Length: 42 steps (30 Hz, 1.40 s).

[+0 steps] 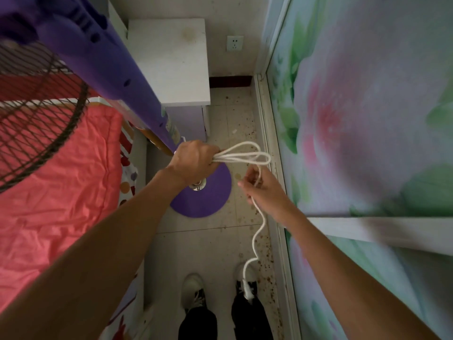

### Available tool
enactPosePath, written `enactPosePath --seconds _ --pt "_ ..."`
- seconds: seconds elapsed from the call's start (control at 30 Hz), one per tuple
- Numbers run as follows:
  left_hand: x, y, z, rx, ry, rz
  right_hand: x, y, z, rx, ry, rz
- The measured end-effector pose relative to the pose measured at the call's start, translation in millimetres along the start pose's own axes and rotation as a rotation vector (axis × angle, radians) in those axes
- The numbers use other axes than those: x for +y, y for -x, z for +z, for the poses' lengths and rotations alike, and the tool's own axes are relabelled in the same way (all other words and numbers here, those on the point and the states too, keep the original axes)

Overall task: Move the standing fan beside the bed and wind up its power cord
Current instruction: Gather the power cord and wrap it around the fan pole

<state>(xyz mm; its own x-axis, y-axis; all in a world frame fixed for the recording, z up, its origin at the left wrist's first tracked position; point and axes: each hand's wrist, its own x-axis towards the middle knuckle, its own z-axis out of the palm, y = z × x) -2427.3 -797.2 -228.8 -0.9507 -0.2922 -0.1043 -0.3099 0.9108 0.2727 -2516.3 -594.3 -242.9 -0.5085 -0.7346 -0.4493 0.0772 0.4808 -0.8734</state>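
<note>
The purple standing fan (115, 77) stands on its round purple base (215, 192) on the floor, right beside the bed (56, 180) with its pink cover. Its dark wire cage (36, 114) fills the upper left. My left hand (193, 160) is closed on a bundle of loops of the white power cord (247, 155), held near the fan's pole. My right hand (264, 190) pinches the loose part of the cord just below the loops. From there the cord hangs down in waves to its white plug (248, 292), which dangles over my right shoe.
A white bedside cabinet (171, 62) stands beyond the fan, with a wall socket (234, 44) to its right. A flower-printed sliding wardrobe door (367, 119) runs along the right. I stand in a narrow strip of tiled floor (208, 246), my feet (193, 288) at the bottom.
</note>
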Motion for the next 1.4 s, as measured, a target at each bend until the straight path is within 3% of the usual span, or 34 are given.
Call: enactPosePath --seconds 0.1,0.2,0.3,0.43,0.53,0.6,0.7,0.8,0.9,0.93,0.97,1.07,1.23,1.3,1.4 --pt "13.9 -15.6 -0.6 -0.106 -0.181 -0.112 13.2 -0.9 33.5 0.101 0.272 0.079" --pt "23.9 -21.8 7.6 -0.234 -0.300 -0.163 14.1 -0.1 48.5 -0.054 0.350 0.246" --pt "29.0 -21.8 18.4 -0.289 -0.375 -0.187 5.9 5.9 42.4 -0.188 0.453 0.244" --pt "28.7 -12.6 34.8 -0.415 -0.524 -0.091 -19.8 13.8 31.5 -0.364 0.864 -0.059" --pt "15.9 1.7 44.7 -0.458 -0.614 0.088 -45.9 4.8 12.0 -0.360 0.715 -0.284" --pt "4.2 7.4 44.6 -0.430 -0.590 0.185 -57.6 -9.1 0.1 -0.280 0.588 -0.426" --pt "-11.7 10.5 43.8 -0.364 -0.499 0.276 -65.3 -42.6 -0.2 -0.107 0.599 -0.580" --pt "-19.8 15.0 38.7 -0.257 -0.317 0.248 -53.7 -73.3 1.1 -0.010 0.524 -0.443" --pt "-13.0 12.9 26.4 -0.174 -0.041 0.029 -20.2 -76.6 15.4 -0.028 0.271 0.003" --pt "-8.4 10.8 23.3 -0.172 0.005 -0.042 -10.3 -70.9 29.7 -0.004 0.293 0.135" --pt "-3.9 7.6 21.9 -0.171 0.007 -0.095 -2.9 -65.1 44.8 0.035 0.409 0.130" --pt "7.9 -3.6 19.1 -0.245 -0.176 -0.213 3.4 -41.9 76.2 0.042 0.714 -0.204" --pt "16.7 -9.9 32.1 -0.425 -0.402 -0.167 -12.3 -17.8 57.3 -0.225 1.090 -0.406" --pt "15.1 -3.0 41.3 -0.473 -0.501 -0.062 -30.1 -20.8 37.0 -0.291 1.127 -0.537" --pt "3.3 7.1 43.1 -0.438 -0.522 0.130 -50.1 -37.7 7.6 -0.182 0.990 -0.645"
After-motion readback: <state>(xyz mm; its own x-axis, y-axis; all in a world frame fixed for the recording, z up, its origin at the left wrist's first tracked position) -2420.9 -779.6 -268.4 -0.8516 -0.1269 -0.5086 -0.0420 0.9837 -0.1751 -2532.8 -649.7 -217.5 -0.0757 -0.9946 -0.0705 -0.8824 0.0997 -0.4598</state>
